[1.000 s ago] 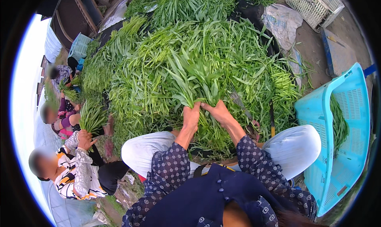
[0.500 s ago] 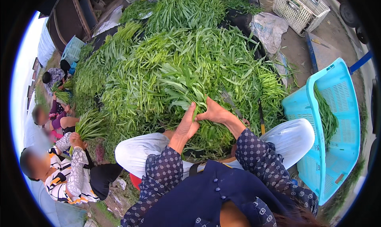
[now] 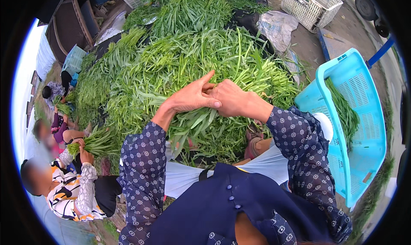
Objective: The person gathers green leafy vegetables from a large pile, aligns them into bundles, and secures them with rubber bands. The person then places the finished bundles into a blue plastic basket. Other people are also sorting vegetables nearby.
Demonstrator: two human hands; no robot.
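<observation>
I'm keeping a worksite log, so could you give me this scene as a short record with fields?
Right hand: curled, grip hidden
Left hand: thumb against the right hand
Below hands: heap of leafy greens
Right side: blue basket, bundle inside
Upper right: white crate
Left side: co-worker holding a bunch

Left hand [image 3: 188, 95] and right hand [image 3: 231, 98] moved farther forward; right now knuckles-up. Long-leaved greens bunch [image 3: 199, 121] reversed: leaves toward person, earlier pointing away.
</observation>
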